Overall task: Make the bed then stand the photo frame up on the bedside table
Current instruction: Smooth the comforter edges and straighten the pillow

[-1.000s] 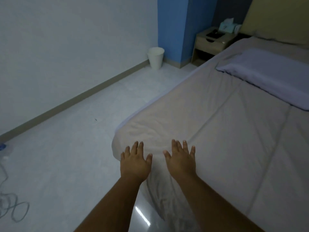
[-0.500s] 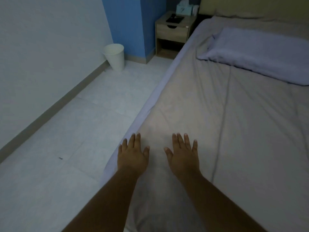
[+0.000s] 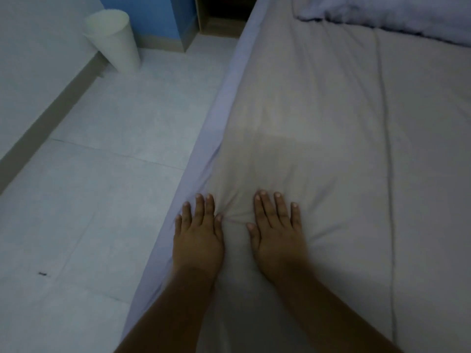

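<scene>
While left hand and right hand press flat-fingered on the blanket, the pillow (blurred) is cropped.

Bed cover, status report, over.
Left hand and right hand flat, pressing beige cover. Creases bunched between them. Pillow at head end, clear of hands.

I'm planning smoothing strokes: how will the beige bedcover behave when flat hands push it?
Probably floppy: the beige bedcover puckers into creases between the left hand and right hand. It would likely bunch ahead of the hands rather than shift as one sheet, since folds radiate from both palms.
</scene>
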